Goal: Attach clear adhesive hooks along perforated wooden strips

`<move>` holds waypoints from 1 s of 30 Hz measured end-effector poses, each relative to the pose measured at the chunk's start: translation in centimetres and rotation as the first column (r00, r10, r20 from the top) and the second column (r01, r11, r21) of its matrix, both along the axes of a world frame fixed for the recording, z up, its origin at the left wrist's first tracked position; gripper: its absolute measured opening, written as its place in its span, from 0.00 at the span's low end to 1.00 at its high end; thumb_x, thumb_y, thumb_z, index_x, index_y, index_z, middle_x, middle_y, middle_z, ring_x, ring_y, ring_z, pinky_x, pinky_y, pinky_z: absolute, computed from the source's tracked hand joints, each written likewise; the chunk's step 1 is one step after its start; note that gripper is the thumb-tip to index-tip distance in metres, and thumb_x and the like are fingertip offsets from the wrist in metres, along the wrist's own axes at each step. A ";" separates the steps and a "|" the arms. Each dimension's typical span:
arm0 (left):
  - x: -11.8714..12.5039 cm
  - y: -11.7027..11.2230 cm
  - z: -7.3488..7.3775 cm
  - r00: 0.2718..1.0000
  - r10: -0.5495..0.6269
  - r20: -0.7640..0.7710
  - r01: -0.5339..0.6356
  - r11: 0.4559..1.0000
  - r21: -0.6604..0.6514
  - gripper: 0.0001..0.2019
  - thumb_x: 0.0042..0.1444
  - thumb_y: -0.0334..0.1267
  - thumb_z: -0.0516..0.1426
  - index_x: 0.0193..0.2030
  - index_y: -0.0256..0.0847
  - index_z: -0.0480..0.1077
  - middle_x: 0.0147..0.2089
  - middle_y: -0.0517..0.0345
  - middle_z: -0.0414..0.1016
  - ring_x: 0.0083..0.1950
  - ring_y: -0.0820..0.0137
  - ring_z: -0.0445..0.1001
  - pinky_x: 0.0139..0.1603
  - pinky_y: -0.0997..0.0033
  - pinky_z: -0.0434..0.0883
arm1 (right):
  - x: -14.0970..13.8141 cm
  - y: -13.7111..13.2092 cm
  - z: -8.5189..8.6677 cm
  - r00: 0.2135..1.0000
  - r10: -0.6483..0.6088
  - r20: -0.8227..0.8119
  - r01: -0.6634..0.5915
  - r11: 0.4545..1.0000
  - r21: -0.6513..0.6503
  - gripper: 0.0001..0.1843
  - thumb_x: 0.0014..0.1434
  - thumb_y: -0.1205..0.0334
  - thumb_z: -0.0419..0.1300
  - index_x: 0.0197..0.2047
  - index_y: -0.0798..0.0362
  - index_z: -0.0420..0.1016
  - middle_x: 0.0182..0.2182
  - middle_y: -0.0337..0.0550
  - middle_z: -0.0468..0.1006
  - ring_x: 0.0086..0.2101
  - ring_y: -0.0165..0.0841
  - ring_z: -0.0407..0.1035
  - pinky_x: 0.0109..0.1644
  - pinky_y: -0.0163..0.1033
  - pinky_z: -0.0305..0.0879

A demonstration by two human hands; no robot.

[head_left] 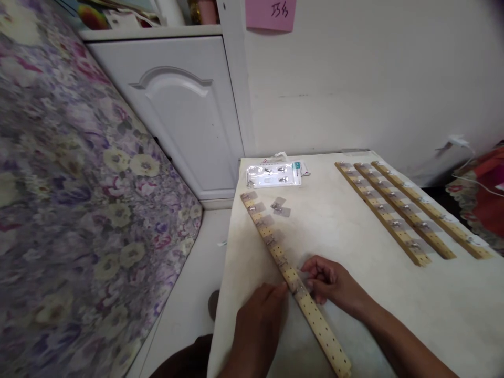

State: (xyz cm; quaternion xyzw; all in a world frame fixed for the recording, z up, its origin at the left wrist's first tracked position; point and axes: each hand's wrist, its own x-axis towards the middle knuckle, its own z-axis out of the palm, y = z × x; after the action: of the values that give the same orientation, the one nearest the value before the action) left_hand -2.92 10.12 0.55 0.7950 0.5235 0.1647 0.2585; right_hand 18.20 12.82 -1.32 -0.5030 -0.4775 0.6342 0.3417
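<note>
A long pale wooden strip with rows of holes lies diagonally across the light tabletop. Small clear plastic cards with metal pieces sit along its upper part. My left hand is closed against the strip's left edge, fingertips touching it near the middle. From the right, my right hand pinches the edge of a clear plastic card on the strip; its fingertips partly hide the card. Two loose clear cards with metal pieces lie right of the strip's far end.
Three similar strips carrying cards lie at the right. A clear blister pack rests near the table's back edge. A white cabinet and floral curtain stand left, and a white plug with cable is at the right wall.
</note>
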 end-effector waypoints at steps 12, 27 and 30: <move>0.9 0.1 1.0 0.962 0.244 0.122 -0.196 0.928 -0.316 0.17 0.61 0.49 0.46 0.41 0.48 0.74 0.39 0.59 0.75 0.41 0.66 0.71 0.43 0.69 0.65 | 0.2 0.0 0.0 1.000 0.005 0.016 -0.005 1.000 -0.002 0.08 0.53 0.65 0.59 0.38 0.52 0.67 0.26 0.31 0.67 0.18 0.21 0.65 0.20 0.28 0.62; 2.3 0.4 3.4 0.898 0.436 0.057 -0.367 0.814 -0.451 0.23 0.58 0.57 0.45 0.28 0.43 0.68 0.30 0.60 0.71 0.35 0.67 0.69 0.37 0.70 0.63 | 0.1 -0.1 0.4 1.000 0.012 0.019 -0.012 1.000 -0.010 0.07 0.53 0.64 0.59 0.37 0.52 0.67 0.26 0.31 0.66 0.18 0.21 0.64 0.20 0.28 0.61; 2.5 0.3 3.7 0.913 0.402 0.068 -0.340 0.843 -0.416 0.21 0.59 0.54 0.45 0.28 0.43 0.68 0.30 0.60 0.71 0.36 0.67 0.70 0.38 0.70 0.63 | 0.1 -0.1 0.4 1.000 0.012 0.021 -0.012 1.000 -0.013 0.08 0.53 0.63 0.60 0.37 0.52 0.67 0.26 0.31 0.66 0.18 0.21 0.65 0.20 0.28 0.61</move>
State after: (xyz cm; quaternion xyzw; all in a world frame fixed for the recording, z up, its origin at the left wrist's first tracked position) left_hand -0.44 10.46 4.23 0.5945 0.6685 0.1630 0.4160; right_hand 18.29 12.70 -0.94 -0.5090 -0.4799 0.6340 0.3297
